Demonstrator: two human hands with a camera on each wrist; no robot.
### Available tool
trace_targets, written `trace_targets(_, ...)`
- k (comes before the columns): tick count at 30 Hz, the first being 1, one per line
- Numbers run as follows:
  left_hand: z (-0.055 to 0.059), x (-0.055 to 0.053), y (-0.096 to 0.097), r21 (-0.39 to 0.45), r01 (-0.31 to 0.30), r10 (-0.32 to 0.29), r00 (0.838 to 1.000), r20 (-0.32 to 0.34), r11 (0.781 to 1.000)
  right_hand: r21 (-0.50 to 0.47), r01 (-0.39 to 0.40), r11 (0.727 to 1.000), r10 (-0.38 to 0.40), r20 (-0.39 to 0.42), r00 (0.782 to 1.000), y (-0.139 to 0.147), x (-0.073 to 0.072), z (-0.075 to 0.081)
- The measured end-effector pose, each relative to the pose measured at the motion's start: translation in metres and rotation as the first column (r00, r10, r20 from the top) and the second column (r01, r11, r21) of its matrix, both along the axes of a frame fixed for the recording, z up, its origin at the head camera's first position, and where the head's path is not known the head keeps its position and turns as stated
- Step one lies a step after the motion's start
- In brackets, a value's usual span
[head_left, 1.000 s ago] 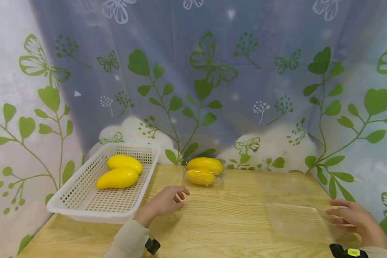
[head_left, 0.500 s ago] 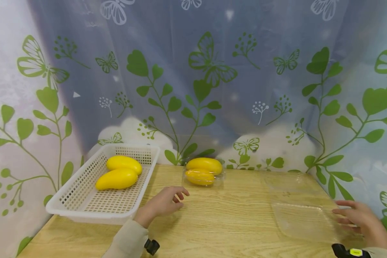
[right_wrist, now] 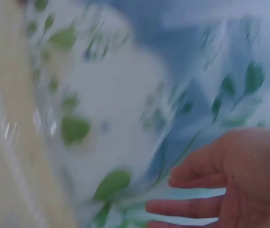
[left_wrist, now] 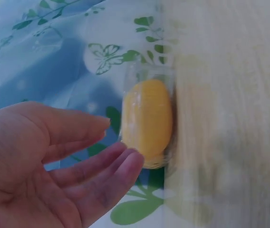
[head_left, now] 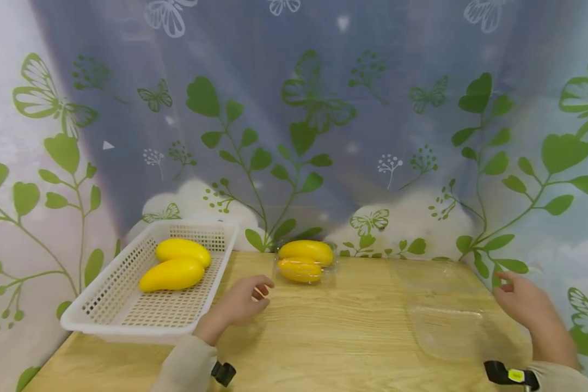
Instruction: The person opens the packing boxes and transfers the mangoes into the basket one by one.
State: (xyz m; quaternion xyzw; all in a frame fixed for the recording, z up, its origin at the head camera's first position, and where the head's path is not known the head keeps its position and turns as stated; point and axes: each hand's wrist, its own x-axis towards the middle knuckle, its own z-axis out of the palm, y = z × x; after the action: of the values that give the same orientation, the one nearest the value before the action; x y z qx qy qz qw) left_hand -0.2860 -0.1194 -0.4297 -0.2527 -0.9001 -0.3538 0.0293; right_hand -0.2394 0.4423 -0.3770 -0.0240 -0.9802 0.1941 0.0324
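My left hand (head_left: 240, 305) hovers over the table with relaxed, slightly bent fingers, between the basket and a clear plastic box. Two yellow mangoes (head_left: 306, 253) fill that clear box (head_left: 330, 269) by the back wall; the left wrist view also shows a mango (left_wrist: 149, 118) beyond the fingertips. On the far right my right hand (head_left: 524, 302) is raised beside a see-through plastic tray (head_left: 451, 335), holding nothing. Its fingers (right_wrist: 187, 207) are loosely extended in the right wrist view. Two more yellow mangoes (head_left: 172, 274) lie in the white basket (head_left: 218, 280).
A second clear plastic piece (head_left: 433, 272), faint against the wood, lies at the table's back right. The wooden table (head_left: 343, 337) meets a patterned curtain (head_left: 255, 109) at the back. The basket takes up the left side.
My right hand has lifted up and away from the clear tray's right edge. The left hand stays much the same, while the head view has shifted slightly.
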Motion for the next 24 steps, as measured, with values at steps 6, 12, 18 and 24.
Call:
trace_targets(6, 0.006, -0.008, 0.001, 0.086, -0.112, 0.117, 0.991, -0.061, 0.990, -0.121, -0.175, 0.977, 0.150, -0.189, 0.970, -0.092, 0.003, 0.023)
trace_targets(12, 0.012, -0.027, 0.023, 0.171, -0.172, 0.189, 0.978, -0.088, 0.970, -0.376, -0.328, 0.867, 0.293, -0.147, 0.945, -0.187, -0.022, 0.017)
trace_targets(18, 0.008, -0.051, 0.045, 0.191, -0.227, 0.243, 0.968, -0.063, 0.955, -0.463, -0.242, 0.853, 0.215, -0.111, 0.970, -0.234, -0.065, -0.013)
trace_targets(24, 0.002, -0.066, 0.042, 0.209, -0.318, 0.319, 0.947, 0.030, 0.925, -0.503, -0.164, 0.849, 0.130, -0.101, 0.986, -0.260, -0.097, -0.035)
